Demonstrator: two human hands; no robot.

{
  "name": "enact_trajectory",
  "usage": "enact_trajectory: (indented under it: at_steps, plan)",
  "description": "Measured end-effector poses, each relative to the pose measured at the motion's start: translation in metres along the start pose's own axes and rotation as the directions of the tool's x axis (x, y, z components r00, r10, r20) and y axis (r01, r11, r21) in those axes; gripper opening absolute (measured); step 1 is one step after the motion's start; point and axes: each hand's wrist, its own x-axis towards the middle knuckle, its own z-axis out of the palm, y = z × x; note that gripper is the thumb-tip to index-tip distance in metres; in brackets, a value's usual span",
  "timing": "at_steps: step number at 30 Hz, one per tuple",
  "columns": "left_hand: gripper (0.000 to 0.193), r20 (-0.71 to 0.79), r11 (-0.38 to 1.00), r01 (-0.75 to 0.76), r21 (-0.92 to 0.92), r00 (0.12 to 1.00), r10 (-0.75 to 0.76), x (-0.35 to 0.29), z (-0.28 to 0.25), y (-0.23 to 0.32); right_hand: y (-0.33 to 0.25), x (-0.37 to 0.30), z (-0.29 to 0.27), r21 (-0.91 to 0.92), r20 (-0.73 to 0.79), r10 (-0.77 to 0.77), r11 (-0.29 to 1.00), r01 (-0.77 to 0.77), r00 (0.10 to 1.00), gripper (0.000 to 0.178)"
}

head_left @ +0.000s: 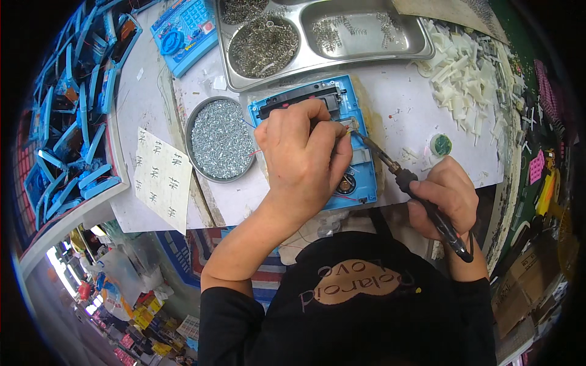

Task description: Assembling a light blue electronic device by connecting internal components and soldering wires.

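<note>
In front of me lies a blue plastic housing (364,177) with its inside facing up, showing a dark slot part and a small round speaker (346,183). My left hand (299,149) bends over it, thumb and fingers pinched near its right side. What the pinch holds is hidden; a thin red wire sticks out left of the hand. My right hand (448,198) grips a soldering iron (434,215) by its black handle. The iron's metal tip slants up and left, close to the left fingertips; whether it touches anything is too small to tell.
Left of the housing stands a round tin of small screws (190,131). Behind is a metal tray (372,59) with springs. White plastic parts (464,79) heap at right, near a green-topped roll (441,144). Blue housings (91,146) fill a bin; a blue toy (185,33) and a marked sheet (162,180) lie leftward.
</note>
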Motion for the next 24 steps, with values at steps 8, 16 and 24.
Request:
enact_trajectory:
  at_steps: [8, 16, 24]
  plan:
    - [0.023, -0.003, 1.000, -0.003, -0.002, 1.000, 0.003, 0.0006, 0.0003, 0.0003, -0.0051, -0.0009, -0.0066, 0.002, -0.018, 0.019, 1.000, -0.019, 1.000, 0.026]
    - [0.022, -0.013, 1.000, 0.002, -0.016, 1.000, -0.003, 0.0002, 0.0009, -0.0003, -0.0016, -0.0028, -0.0095, 0.008, -0.024, 0.027, 1.000, -0.026, 0.999, 0.028]
    - [0.022, 0.011, 1.000, -0.003, -0.004, 1.000, 0.003, 0.0018, -0.0020, 0.0010, 0.0008, -0.0004, 0.0001, 0.006, -0.021, 0.010, 1.000, -0.009, 1.000, 0.033]
